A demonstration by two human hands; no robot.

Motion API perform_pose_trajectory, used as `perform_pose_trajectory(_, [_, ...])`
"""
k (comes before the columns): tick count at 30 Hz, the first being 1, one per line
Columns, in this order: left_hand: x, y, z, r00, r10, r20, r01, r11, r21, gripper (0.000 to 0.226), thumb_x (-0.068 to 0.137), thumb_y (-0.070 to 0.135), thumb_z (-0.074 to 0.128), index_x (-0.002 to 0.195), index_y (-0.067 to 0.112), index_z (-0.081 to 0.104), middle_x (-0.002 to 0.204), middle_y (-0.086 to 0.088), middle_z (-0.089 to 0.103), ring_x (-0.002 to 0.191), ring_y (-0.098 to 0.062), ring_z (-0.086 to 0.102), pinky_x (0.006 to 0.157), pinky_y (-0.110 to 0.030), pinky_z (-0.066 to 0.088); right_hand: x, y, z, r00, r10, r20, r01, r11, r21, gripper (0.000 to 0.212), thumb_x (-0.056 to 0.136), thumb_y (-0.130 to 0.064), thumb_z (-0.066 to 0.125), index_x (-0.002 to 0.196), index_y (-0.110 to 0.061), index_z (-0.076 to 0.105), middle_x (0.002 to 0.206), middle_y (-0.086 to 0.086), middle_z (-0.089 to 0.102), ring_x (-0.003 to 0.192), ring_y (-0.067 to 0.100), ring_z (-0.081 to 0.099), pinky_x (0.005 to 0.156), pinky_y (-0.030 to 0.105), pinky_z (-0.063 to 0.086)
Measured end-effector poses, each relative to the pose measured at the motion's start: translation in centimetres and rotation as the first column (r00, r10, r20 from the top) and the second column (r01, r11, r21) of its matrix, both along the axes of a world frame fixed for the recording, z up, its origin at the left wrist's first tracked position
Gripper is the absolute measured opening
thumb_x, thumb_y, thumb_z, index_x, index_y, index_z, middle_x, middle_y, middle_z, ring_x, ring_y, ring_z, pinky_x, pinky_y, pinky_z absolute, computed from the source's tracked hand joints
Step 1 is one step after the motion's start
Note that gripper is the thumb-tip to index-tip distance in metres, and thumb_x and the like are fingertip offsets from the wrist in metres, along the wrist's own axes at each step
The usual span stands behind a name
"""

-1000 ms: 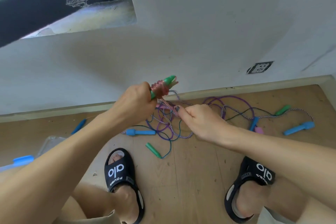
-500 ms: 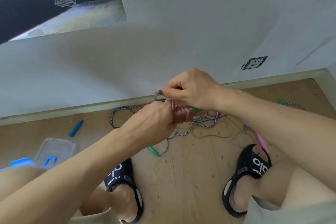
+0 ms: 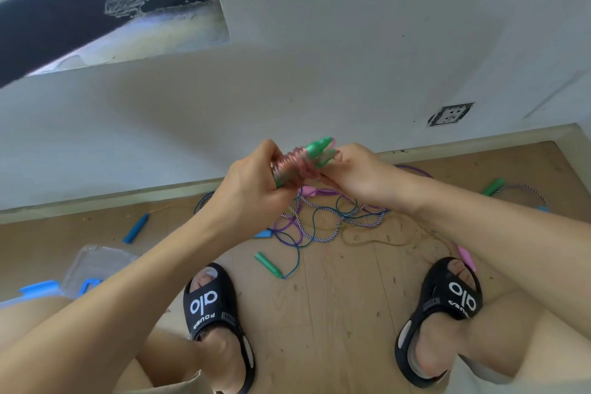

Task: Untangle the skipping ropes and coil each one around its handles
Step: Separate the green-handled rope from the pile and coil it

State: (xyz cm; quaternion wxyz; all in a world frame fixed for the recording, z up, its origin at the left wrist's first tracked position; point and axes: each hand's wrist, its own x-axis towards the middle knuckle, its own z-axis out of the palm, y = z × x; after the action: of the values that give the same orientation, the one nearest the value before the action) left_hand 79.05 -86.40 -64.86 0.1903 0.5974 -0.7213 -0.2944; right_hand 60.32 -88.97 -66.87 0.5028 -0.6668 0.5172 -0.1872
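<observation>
My left hand (image 3: pixel 252 189) grips a pair of green handles (image 3: pixel 315 148) with a pink rope coil (image 3: pixel 292 165) wound tightly round them. My right hand (image 3: pixel 358 173) pinches the rope end at the coil's right side, below the handle tips. On the floor beneath lies a tangle of ropes (image 3: pixel 323 221) in purple, teal and striped white. Loose handles lie around it: a green handle (image 3: pixel 268 264), a blue handle (image 3: pixel 136 228), a pink handle (image 3: pixel 308 191), another green handle (image 3: pixel 494 186) at the right.
I sit with both feet in black sandals (image 3: pixel 212 310) (image 3: pixel 447 307) on a wooden floor. A clear plastic box with blue clips (image 3: pixel 86 269) stands at the left. The white wall and skirting run behind the ropes, with a wall socket (image 3: pixel 450 114) at the right.
My right hand has come down from above the coil to its right side. The wrapped handles now point up and to the right, higher than half a second ago.
</observation>
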Motion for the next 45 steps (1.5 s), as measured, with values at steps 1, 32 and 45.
perform_pose_trajectory(1, [0.1,-0.4,-0.2,1.0,0.014,0.017,-0.015,0.999,0.032,0.025,0.082,0.021,0.07,0.088,0.016,0.047,0.065,0.002,0.055,0.06,-0.021,0.047,0.049,-0.028,0.033,-0.1,0.4,0.2,0.999,-0.022,-0.024,0.021,1.0,-0.021,0.048,0.101,-0.026,0.046,0.055,-0.017,0.037,0.046,-0.009,0.031,0.046,0.007,0.027,0.05,0.022,0.022])
perform_pose_trajectory(32, [0.0,0.4,-0.2,0.913,-0.325,0.246,0.328,0.944,0.032,0.035,0.076,0.042,0.075,0.094,0.038,0.045,0.06,0.016,0.048,0.061,-0.01,0.053,0.049,-0.016,0.032,0.0,1.1,2.2,0.996,0.085,-0.033,-0.089,0.982,-0.169,0.043,0.1,-0.037,0.055,0.082,0.001,0.061,0.05,-0.01,0.037,0.042,0.007,0.039,0.042,0.017,0.033])
perform_pose_trajectory(45, [-0.8,1.0,1.5,0.954,-0.295,-0.061,0.3,0.949,0.101,0.018,0.1,0.039,0.045,0.103,0.024,0.054,0.069,0.033,0.063,0.062,0.005,0.059,0.057,-0.009,0.038,-0.1,0.2,2.8,0.992,-0.008,0.129,0.001,0.999,0.053,0.04,0.099,-0.042,0.056,0.085,-0.006,0.066,0.074,0.016,0.068,0.047,0.023,0.05,0.043,0.027,0.04])
